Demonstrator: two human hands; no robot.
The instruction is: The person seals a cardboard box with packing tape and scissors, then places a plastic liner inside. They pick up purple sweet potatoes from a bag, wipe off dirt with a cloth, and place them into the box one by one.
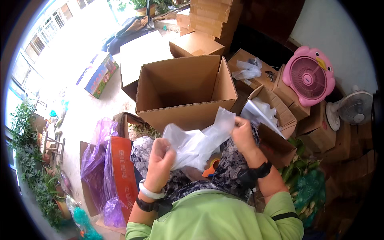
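A clear plastic bag (195, 145) is stretched between my two hands above my lap. My left hand (162, 160) grips one side of it with curled fingers, and my right hand (243, 135) pinches the other side near the top. Just past the bag stands a large cardboard box (183, 120), its top open and its visible inside bare. Something orange (211, 168) shows below the bag, between my knees; the bag partly hides it.
To the left, a box with a red side (122, 177) holds a purple plastic bag (99, 168). On the right, a smaller carton (283, 111) holds plastic sheets, with leafy vegetables (303, 186) below. A pink fan (309, 78) and stacked cartons (210, 18) stand further off.
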